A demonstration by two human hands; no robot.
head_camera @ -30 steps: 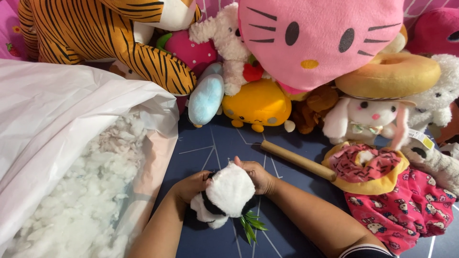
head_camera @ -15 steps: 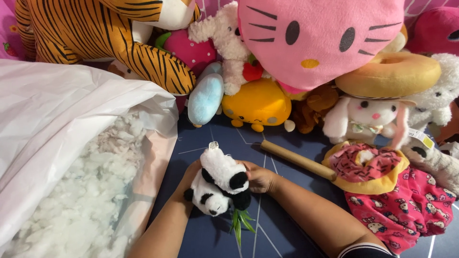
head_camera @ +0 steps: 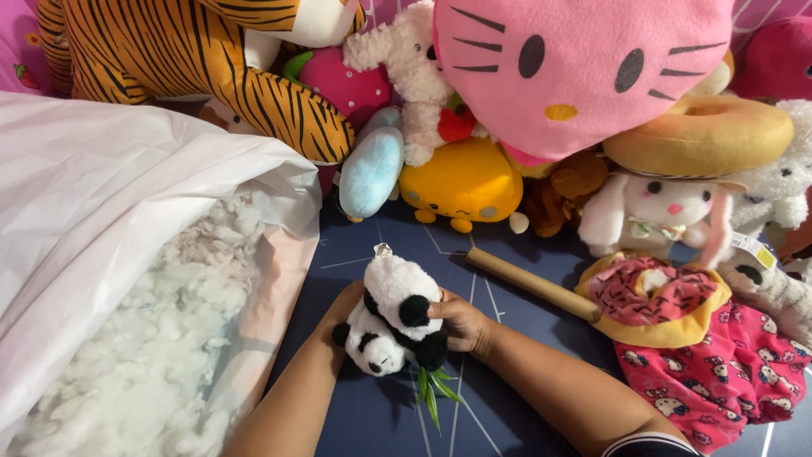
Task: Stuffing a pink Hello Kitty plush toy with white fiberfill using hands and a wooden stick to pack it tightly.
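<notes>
Both grips close around a small panda plush, left hand behind, right hand beside, mid-mat on the dark cutting mat; the open stuffing bag lies alongside, a wooden stick nearby.

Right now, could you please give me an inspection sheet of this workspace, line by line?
Surface: dark blue mat with pale lines.
Job's things: panda plush, head down, green leaves below it.
Clutter: open white bag of stuffing at left; wooden stick; doughnut plush; pink printed cloth.
Grippers: left hand behind the panda; right hand grips its side.
Cables: nothing seen.
Surroundings: tiger plush, pink cat cushion, yellow plush, white rabbit plush.
</notes>
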